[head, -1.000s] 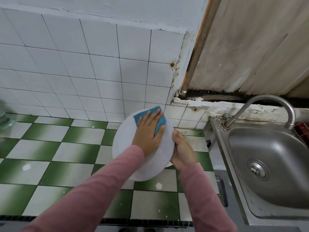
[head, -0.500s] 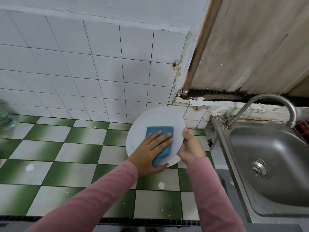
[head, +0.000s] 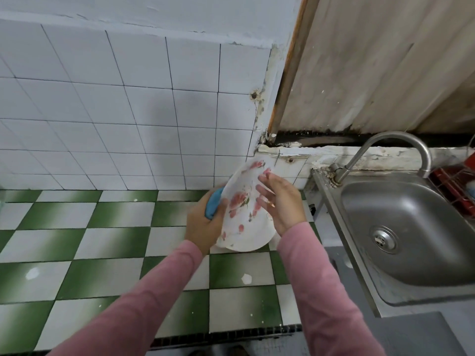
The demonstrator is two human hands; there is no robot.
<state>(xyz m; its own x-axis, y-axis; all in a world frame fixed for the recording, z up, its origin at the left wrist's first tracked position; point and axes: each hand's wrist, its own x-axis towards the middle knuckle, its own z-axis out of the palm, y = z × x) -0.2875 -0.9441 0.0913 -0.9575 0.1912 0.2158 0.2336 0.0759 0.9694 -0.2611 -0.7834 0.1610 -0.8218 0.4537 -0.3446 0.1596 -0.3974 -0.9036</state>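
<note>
A white plate [head: 244,227] with red flower prints is held tilted on edge above the green-and-white tiled counter [head: 108,255], its printed face turned toward me. My left hand [head: 201,227] grips the plate's left rim, thumb on the front. Its fingers press a blue sponge [head: 213,205] against the back, and most of the sponge is hidden behind the plate. My right hand [head: 281,201] lies against the plate's right side with fingers straight and spread. Motion blurs both the hands and the plate.
A steel sink [head: 411,232] with a curved tap [head: 385,150] sits just right of the plate. A red wire rack [head: 460,183] shows at the far right edge. White wall tiles [head: 128,124] stand behind the counter, and a worn wooden board [head: 372,62] rises above the sink.
The plate has been turned over, from its plain white side to its flowered side. The sponge went from the near face to the back. My right hand let go of the rim and opened.
</note>
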